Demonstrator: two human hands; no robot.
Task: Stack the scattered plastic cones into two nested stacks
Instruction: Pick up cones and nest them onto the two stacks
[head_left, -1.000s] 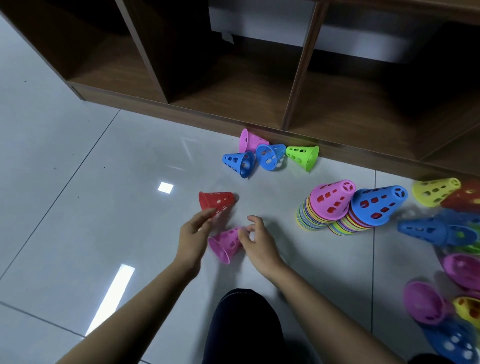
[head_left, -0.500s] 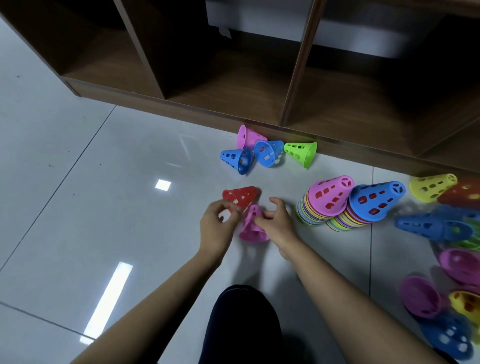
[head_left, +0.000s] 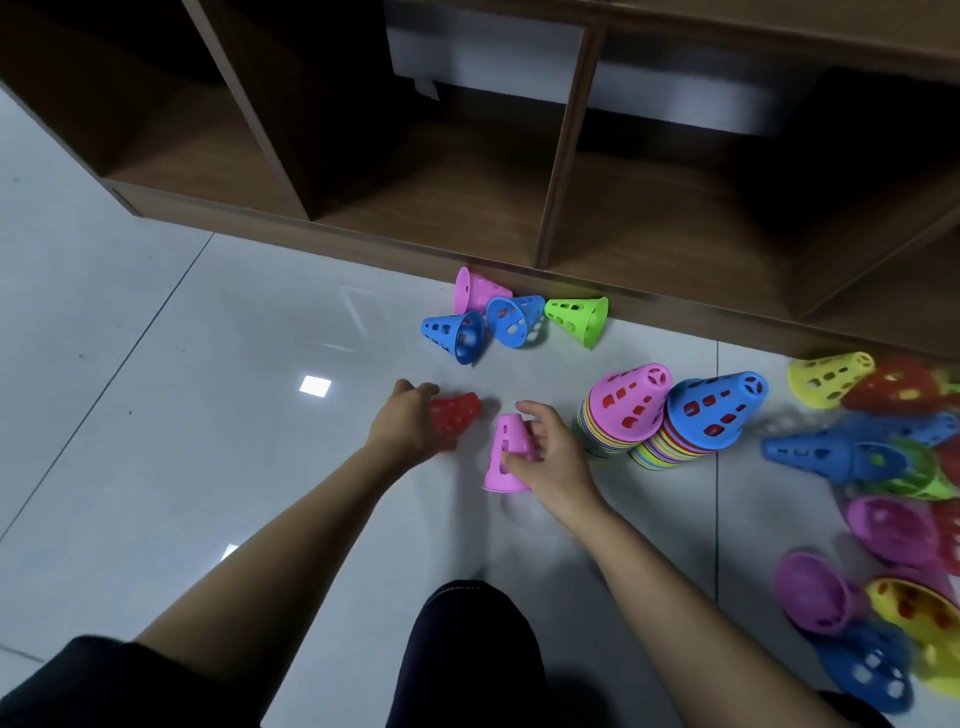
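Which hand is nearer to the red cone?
Left. The left hand holds the red cone; the right hand is to its right, apart from it, gripping the pink cone.

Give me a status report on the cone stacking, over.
Left hand grips red cone. Right hand holds pink cone. Pink-topped stack and blue-topped stack stand right of it. Nothing between.

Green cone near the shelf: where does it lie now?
In the head view, the green cone lies on its side by the shelf base, just right of a blue cone, beyond the pink-topped stack.
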